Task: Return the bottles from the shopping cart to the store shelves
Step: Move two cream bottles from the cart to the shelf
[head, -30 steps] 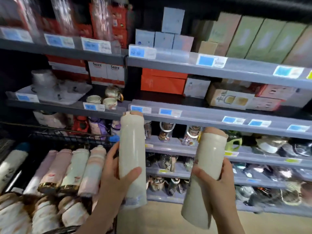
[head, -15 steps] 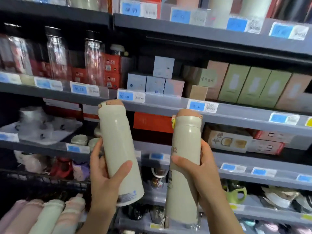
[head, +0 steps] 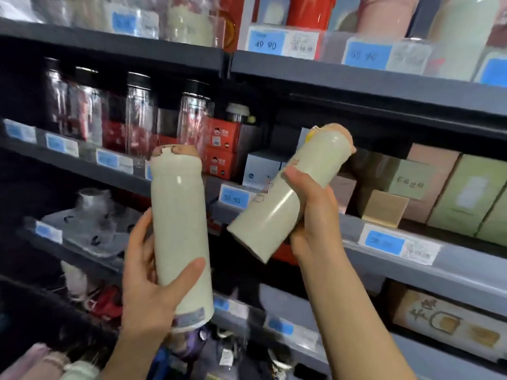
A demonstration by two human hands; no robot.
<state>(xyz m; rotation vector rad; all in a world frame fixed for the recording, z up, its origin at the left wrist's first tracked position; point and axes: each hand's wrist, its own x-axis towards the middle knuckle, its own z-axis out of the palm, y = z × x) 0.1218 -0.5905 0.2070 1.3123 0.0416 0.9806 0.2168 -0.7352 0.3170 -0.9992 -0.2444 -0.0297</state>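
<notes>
two cream bottles are up in front of the shelves, one per hand. the top shelf carries pink, red and pale bottles behind price tags; below it, boxes stand right and clear bottles left. the left bottle is upright, cap up, left hand wrapped round its lower half, thumb across the front. the right bottle tilts, long axis running up and right, cap toward the boxes, right hand curled round its middle. the right hand looks nearer the shelves, so it likely goes first. the shelf lip and boxes crowd the way.
</notes>
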